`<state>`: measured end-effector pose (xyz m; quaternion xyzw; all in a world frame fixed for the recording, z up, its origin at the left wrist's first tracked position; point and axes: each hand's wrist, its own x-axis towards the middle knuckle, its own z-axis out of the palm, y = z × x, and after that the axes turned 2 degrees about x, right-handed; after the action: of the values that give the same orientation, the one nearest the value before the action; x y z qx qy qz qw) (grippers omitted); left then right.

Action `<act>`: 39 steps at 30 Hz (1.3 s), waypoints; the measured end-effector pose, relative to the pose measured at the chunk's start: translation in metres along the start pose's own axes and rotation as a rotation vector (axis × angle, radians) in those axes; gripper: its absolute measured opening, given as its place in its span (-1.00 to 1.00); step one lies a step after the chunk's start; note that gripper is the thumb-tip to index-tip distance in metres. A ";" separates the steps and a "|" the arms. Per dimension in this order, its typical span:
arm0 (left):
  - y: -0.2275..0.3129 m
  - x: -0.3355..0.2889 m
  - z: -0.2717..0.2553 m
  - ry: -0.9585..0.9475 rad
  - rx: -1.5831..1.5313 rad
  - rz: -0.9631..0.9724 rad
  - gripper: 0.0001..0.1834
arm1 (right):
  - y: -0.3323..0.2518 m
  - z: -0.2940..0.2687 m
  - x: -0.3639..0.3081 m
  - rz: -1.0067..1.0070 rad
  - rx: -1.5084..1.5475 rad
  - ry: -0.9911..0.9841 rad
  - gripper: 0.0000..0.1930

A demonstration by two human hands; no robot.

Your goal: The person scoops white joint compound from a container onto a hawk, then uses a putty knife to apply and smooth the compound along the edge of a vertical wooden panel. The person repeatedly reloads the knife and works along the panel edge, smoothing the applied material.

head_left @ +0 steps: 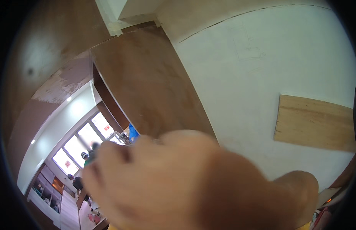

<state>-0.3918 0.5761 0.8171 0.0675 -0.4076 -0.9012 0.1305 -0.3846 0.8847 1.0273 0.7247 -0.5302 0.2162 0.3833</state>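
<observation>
"Where's our brown panel [147, 84]?"
"Eleven o'clock, partly behind our right hand [155, 176] at seven; we can't tell its grip. Our left hand's unseen."
"Risk?"
"Sight blocked, we might bump the wooden board [314, 122] at three."

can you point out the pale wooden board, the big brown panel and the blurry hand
Pale wooden board [315, 122]: head view, middle of its flat face.
Big brown panel [149, 80]: head view, middle of its visible surface.
Blurry hand [155, 176]: head view, middle of the hand, below the knuckles.
</observation>
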 end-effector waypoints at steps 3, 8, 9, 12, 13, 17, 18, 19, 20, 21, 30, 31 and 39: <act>-0.001 0.000 0.007 0.033 0.014 0.032 -0.69 | 0.012 0.009 0.008 -0.071 -0.013 0.058 -0.68; -0.005 0.013 0.046 0.256 -0.037 0.145 -0.74 | 0.086 0.035 0.014 0.109 0.008 0.259 -0.65; 0.001 0.020 0.036 0.113 -0.003 0.073 -0.76 | 0.105 0.036 0.016 0.170 0.004 0.317 -0.64; 0.025 0.040 0.000 -0.080 0.094 -0.063 -0.79 | 0.184 0.066 0.024 0.294 -0.011 0.506 -0.54; 0.025 0.050 0.007 -0.020 0.106 -0.061 -0.79 | 0.210 0.073 0.027 0.315 -0.047 0.538 -0.50; 0.027 0.057 0.005 0.013 0.189 -0.053 -0.83 | 0.261 0.093 0.070 0.368 -0.023 0.644 -0.51; 0.027 0.057 0.005 0.026 0.181 -0.053 -0.84 | 0.270 0.095 0.082 0.366 -0.051 0.662 -0.51; 0.024 0.061 0.004 0.035 0.169 -0.061 -0.84 | 0.281 0.101 0.094 0.339 -0.073 0.691 -0.51; 0.022 0.061 0.003 0.049 0.157 -0.067 -0.84 | 0.288 0.107 0.108 0.311 -0.090 0.721 -0.50; 0.020 0.061 0.002 0.073 0.141 -0.065 -0.84 | 0.295 0.111 0.122 0.282 -0.106 0.751 -0.50; 0.009 0.065 -0.013 0.134 0.397 0.008 -0.79 | 0.350 0.145 0.215 0.289 -0.158 0.863 -0.50; -0.002 0.066 -0.051 0.088 0.619 0.133 -0.77 | 0.352 0.156 0.229 0.306 -0.130 0.886 -0.53; 0.002 0.054 -0.018 0.075 0.303 -0.028 -0.71 | 0.391 0.138 0.237 0.306 -0.172 0.932 -0.61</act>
<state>-0.4393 0.5461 0.8057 0.1259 -0.5327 -0.8280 0.1215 -0.6808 0.5770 1.2406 0.4306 -0.4189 0.5265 0.6017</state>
